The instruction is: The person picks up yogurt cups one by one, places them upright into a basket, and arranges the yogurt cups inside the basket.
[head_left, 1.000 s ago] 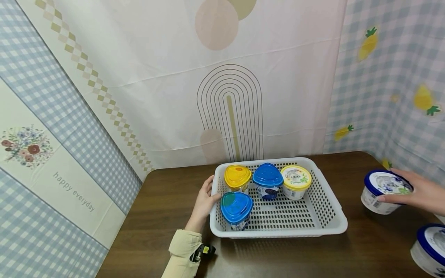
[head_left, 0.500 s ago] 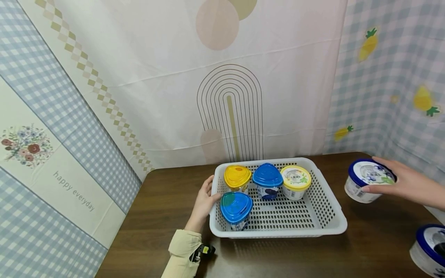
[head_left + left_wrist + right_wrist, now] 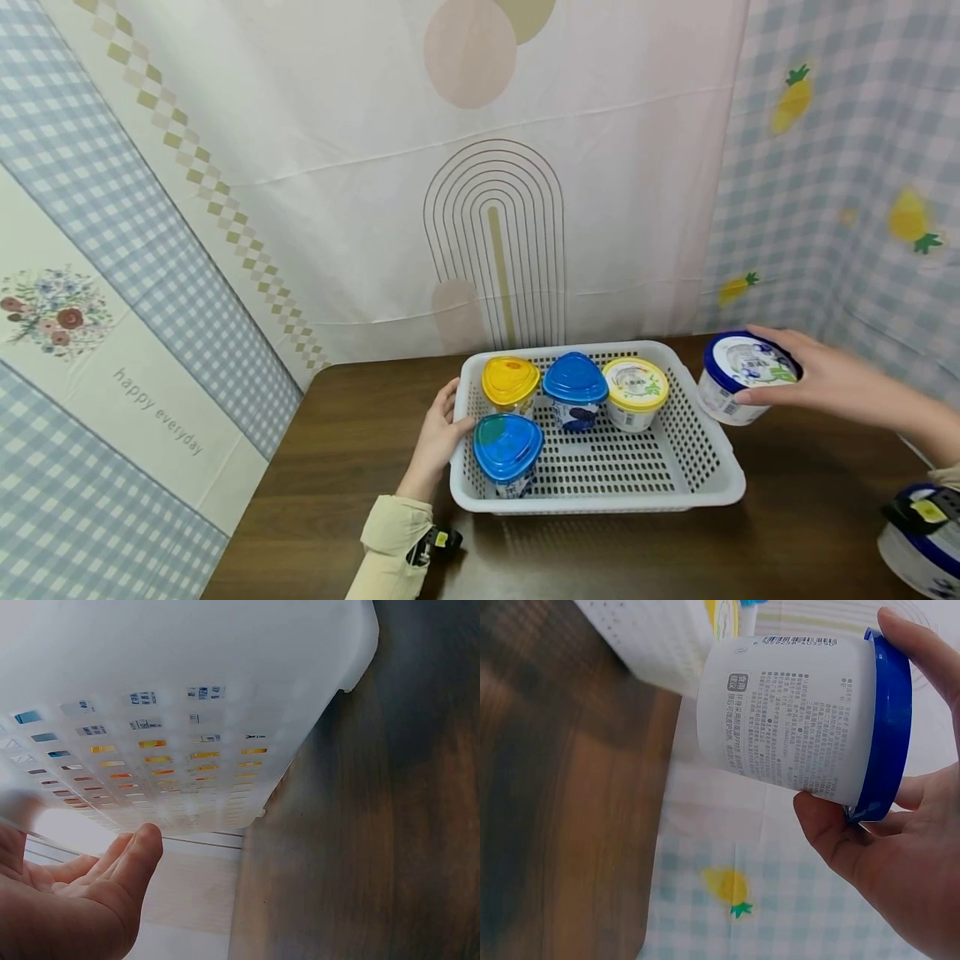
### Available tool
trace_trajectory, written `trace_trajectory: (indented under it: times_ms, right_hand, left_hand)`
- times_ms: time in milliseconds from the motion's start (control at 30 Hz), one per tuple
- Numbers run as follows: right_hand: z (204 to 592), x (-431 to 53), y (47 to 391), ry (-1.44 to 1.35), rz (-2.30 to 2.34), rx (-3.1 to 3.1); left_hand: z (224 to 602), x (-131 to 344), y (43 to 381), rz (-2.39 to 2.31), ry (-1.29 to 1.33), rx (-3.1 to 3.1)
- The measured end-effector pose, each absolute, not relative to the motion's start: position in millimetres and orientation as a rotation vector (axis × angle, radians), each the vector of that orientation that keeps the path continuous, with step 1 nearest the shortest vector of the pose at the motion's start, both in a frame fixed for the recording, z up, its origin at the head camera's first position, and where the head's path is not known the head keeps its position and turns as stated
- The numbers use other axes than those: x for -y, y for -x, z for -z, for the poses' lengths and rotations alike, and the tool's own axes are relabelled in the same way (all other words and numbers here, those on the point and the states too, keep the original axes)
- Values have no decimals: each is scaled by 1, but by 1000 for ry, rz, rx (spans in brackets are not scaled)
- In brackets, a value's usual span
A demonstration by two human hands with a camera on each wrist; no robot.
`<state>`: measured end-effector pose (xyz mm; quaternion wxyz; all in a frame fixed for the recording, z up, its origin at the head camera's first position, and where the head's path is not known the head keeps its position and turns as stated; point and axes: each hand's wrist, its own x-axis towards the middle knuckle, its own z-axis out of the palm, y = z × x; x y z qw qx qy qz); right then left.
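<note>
My right hand grips a white yogurt tub with a dark blue lid, thumb and fingers on opposite sides below the rim. The tub hangs above the table at the right end of a white perforated basket; the right wrist view shows printed text on its side. At the basket's left end my left hand holds the rim, thumb on top and fingers outside. Inside the basket stand a yellow-lidded tub, two blue-lidded tubs, one at the back and one at the front left, and a round yellow-lidded tub.
Another dark-blue-lidded tub stands at the table's right edge, partly hidden by my right wrist. The brown wooden table meets a patterned cloth behind the basket. Bare basket floor shows at the front right.
My right hand has carried the dark-blue-lidded tub leftward and up from the right of the table to the basket's right end. My left hand and the basket have stayed put.
</note>
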<state>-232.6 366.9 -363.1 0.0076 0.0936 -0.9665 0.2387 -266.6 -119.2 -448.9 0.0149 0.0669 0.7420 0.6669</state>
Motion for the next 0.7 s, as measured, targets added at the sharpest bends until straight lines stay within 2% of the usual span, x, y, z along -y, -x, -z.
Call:
trace_trajectory:
  times_ms: [700]
  right_hand:
    - [362,-314,250,-525,-862,3037]
  left_hand:
    - [449,118,267,-2047,-194,-2332]
